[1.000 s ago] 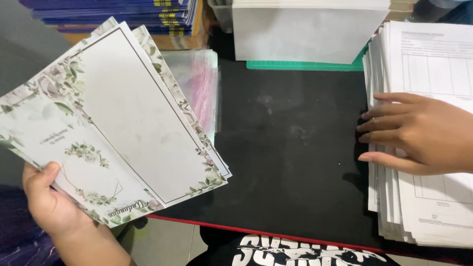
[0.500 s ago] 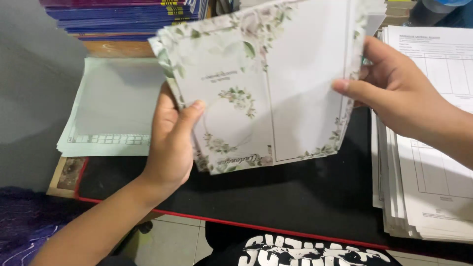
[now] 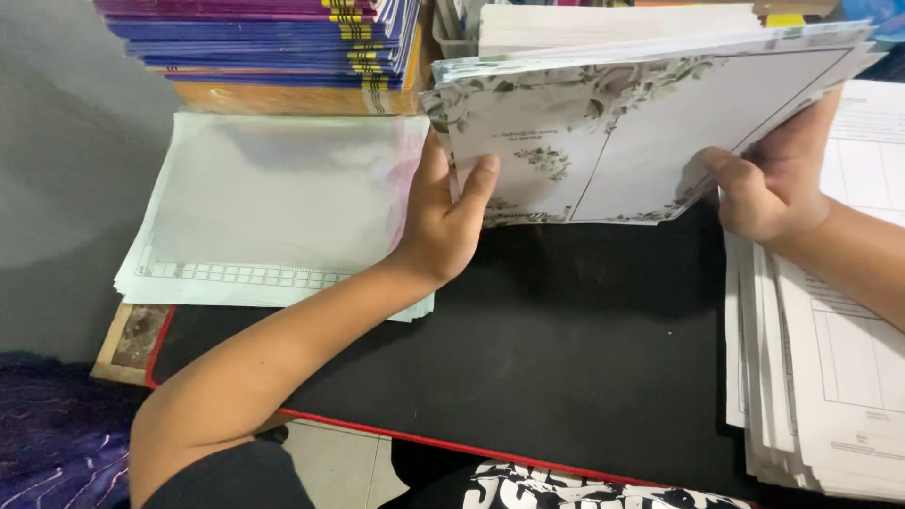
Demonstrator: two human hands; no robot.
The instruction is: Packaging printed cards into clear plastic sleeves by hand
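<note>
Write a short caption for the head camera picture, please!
Both hands, left and right, hold a stack of floral-bordered cards above a black mat.

the floral-bordered cards (image 3: 641, 132) hide most of the left hand's fingers (image 3: 479, 184) — the form sheet pile (image 3: 830, 377) is cut off at right, its print unreadable.

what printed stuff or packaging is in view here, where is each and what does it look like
Floral cards: white stack, green leaf borders, held by left hand and right hand.
Clear sleeves: flat pile, left.
Printed forms: white stack, right edge.
Books: purple-blue stack, yellow spine marks, top left.
</note>
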